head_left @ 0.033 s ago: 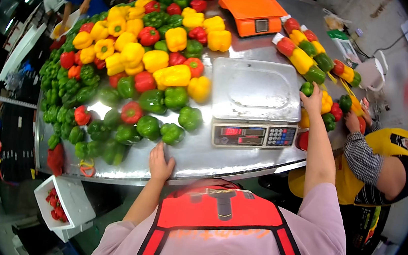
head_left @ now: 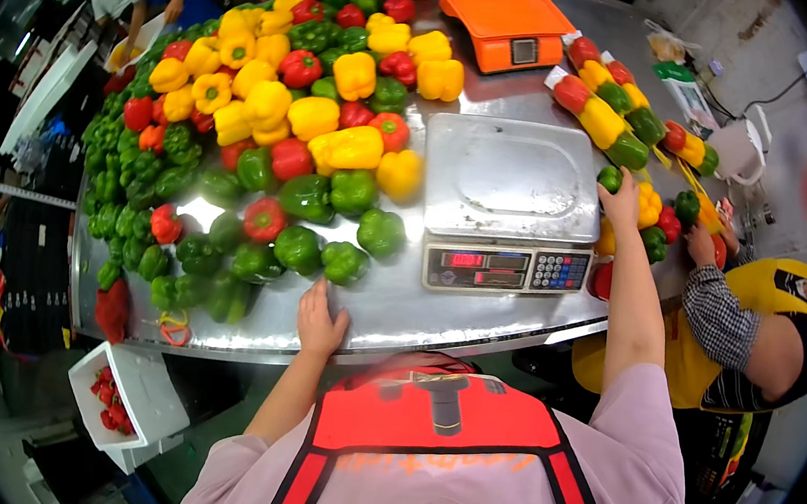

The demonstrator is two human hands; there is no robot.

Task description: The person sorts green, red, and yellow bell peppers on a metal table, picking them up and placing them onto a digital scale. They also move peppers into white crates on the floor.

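Observation:
My left hand (head_left: 321,322) lies on the metal table near its front edge, fingers stretched out and holding nothing. Its fingertips come close to a green bell pepper (head_left: 343,263). At the right of the scale, my right hand (head_left: 620,205) is closed around another green bell pepper (head_left: 610,179), beside a yellow bell pepper (head_left: 648,206). Between my hands stands a digital scale with a bare metal pan (head_left: 513,180) and a lit display. A large heap of green, yellow and red bell peppers (head_left: 266,105) covers the table's left side.
An orange scale (head_left: 505,15) stands at the back. Packed rows of red, yellow and green peppers (head_left: 602,122) lie at the right rear. A co-worker's checked sleeve (head_left: 716,308) is close on my right. A white foam box (head_left: 148,397) with red peppers sits below the table's left end.

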